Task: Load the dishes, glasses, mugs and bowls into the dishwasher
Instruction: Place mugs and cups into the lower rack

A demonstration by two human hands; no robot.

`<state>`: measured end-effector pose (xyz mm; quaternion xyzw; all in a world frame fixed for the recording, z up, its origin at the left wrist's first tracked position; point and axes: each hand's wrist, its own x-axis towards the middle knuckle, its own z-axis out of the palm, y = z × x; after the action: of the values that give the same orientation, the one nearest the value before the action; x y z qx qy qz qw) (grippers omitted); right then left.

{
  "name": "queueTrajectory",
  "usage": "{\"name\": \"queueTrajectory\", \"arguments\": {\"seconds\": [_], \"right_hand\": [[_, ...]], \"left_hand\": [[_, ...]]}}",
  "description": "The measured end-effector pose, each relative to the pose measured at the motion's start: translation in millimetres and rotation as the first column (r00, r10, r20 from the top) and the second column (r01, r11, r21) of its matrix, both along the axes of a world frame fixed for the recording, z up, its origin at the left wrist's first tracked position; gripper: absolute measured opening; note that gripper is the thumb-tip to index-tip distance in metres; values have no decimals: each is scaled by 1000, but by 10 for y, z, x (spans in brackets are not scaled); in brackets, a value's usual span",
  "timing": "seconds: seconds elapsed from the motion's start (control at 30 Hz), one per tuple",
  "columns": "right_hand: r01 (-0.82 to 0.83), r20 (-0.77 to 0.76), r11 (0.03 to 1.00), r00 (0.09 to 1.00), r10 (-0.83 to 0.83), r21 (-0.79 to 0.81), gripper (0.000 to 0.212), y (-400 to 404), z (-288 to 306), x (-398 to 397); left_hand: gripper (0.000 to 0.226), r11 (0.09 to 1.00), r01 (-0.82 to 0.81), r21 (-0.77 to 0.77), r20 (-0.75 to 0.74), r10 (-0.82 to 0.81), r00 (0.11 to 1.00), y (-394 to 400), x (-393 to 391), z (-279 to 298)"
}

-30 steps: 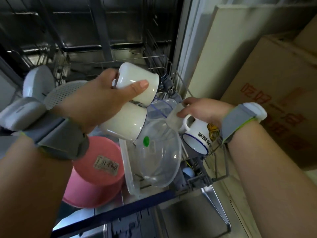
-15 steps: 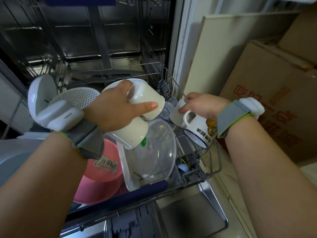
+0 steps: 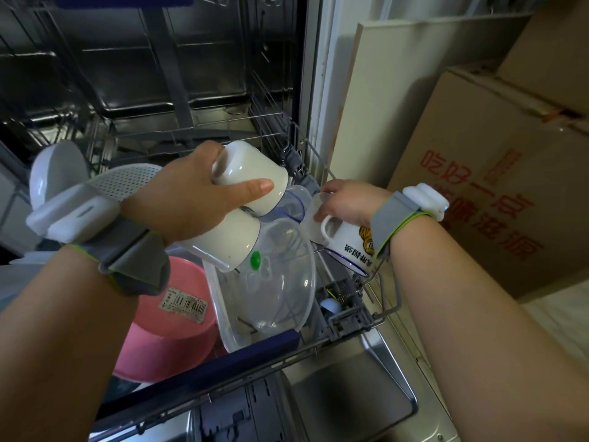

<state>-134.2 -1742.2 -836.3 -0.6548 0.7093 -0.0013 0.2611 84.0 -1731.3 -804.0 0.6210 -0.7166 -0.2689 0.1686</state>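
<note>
Glossy cream ceramic cup point(image 3: 250, 177), gripped upturned in the left hand point(image 3: 191, 199), hangs over the wire rack point(image 3: 379, 314); right hand point(image 3: 347, 202) grips 1 tiger-printed enamel mug point(image 3: 347, 240).

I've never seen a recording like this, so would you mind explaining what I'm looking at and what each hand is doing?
There is no machine doing the work here: a person wears a camera on the head, so the single view looks forward and down at their own two arms. Each wrist carries a grey band with a white device. Below is a pulled-out dishwasher rack. In it sit a pink bowl, a clear plastic bowl, a white perforated strainer and a white bowl. The left hand has its grip on two cream cups, one above the other, over the rack. The right hand holds a white mug with a tiger picture, mouth tilted down, at the rack's right edge. Cardboard boxes stand to the right.
</note>
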Motion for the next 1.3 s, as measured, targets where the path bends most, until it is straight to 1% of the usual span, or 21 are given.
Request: {"name": "queueTrajectory", "arguments": {"seconds": [0.17, 0.23, 0.3, 0.4, 0.5, 0.6, 0.67, 0.8, 0.9, 1.0, 1.1, 1.3], "right_hand": [[38, 17, 999, 999, -38, -10, 54, -37, -30, -28], [47, -1, 999, 999, -47, -10, 51, -48, -52, -16], [12, -43, 1000, 999, -12, -4, 45, -81, -137, 34], [-5, -99, 999, 995, 9, 32, 37, -126, -304, 101], [60, -89, 995, 995, -52, 83, 37, -116, -408, 149], [53, -96, 992, 994, -42, 115, 38, -127, -452, 139], [8, -115, 994, 993, 4, 107, 40, -170, -448, 130], [-24, -141, 998, 990, 31, 50, 45, -227, -347, 78], [-43, -149, 999, 988, 46, 25, 44, -200, -172, 44], [-41, -151, 999, 988, 35, -34, 46, -137, 36, -4], [-26, -151, 996, 988, 13, -84, 45, -85, 167, -57], [7, -78, 997, 997, -13, -73, 44, -54, 153, -160]], "left_hand": [[70, 1000, 6, 9, 20, -6, 1000, 18, -14, -6], [71, 1000, 11, 1, 9, -11, 1000, 11, -18, -12], [71, 1000, 8, -4, 2, -8, 1000, 2, -16, -9], [71, 1000, 9, -3, -5, -9, 1000, 5, -30, -3], [72, 1000, 12, -3, -6, -12, 1000, 11, -27, -3], [74, 1000, 14, 3, 9, -14, 1000, 14, -14, 0], [74, 1000, 11, 12, -9, -10, 1000, 12, 5, 1], [75, 1000, 4, 7, -42, -4, 999, 3, 24, 1], [77, 1000, 8, 3, -45, -8, 999, 2, 24, 4], [74, 1000, 11, -1, -36, -11, 999, -1, 9, 9], [75, 1000, 14, 5, -24, -14, 1000, -8, 14, 13], [73, 1000, 14, -18, -34, -15, 999, -23, 10, 3]]}}
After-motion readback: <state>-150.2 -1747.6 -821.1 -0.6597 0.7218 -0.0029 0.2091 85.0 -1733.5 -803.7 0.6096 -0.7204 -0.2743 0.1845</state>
